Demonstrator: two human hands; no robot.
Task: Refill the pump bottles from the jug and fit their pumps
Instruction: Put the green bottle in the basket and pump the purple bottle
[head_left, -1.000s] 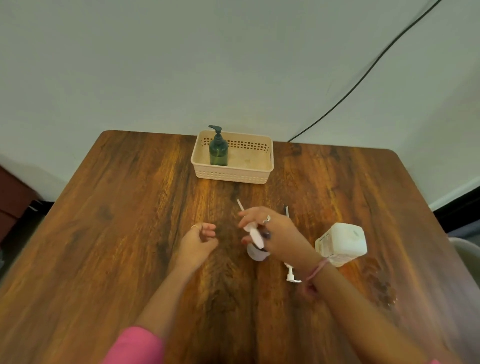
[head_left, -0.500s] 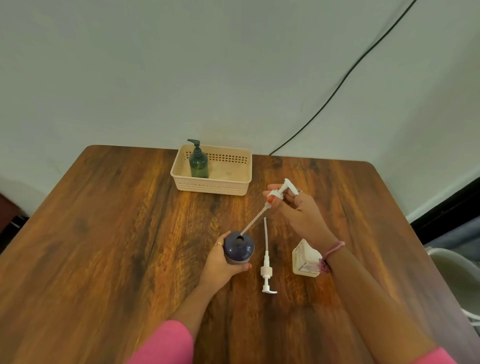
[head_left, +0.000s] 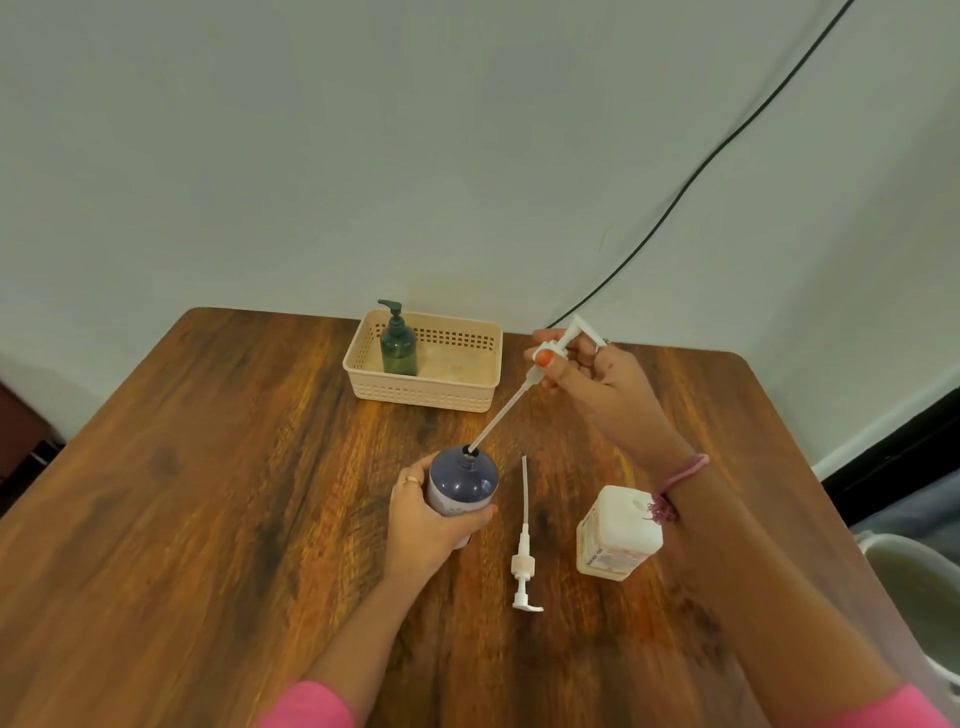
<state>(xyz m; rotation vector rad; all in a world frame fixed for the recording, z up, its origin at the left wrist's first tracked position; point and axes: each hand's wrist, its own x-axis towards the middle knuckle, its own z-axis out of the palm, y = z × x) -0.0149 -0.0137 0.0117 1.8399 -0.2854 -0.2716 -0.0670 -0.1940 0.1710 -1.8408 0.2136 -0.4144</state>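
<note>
A dark purple bottle (head_left: 463, 480) stands upright mid-table, and my left hand (head_left: 422, 525) is wrapped around its side. My right hand (head_left: 597, 382) holds a white pump (head_left: 558, 347) up and to the right of the bottle. The pump's long tube slants down and its tip sits in the bottle's open neck. A second white pump (head_left: 523, 551) lies flat on the wood just right of the bottle. A white square jug (head_left: 618, 532) stands further right, under my right wrist.
A beige slotted basket (head_left: 470, 395) at the table's far edge holds a green pump bottle (head_left: 398, 343). A black cable runs down the wall behind. A pale bin (head_left: 919, 597) stands off the table's right edge. The wooden table (head_left: 208, 493) has bare wood at left.
My left hand has taken hold of the purple bottle. My right hand has lifted a white pump from the table and brought its tube tip into the bottle's neck. The camera tilted up.
</note>
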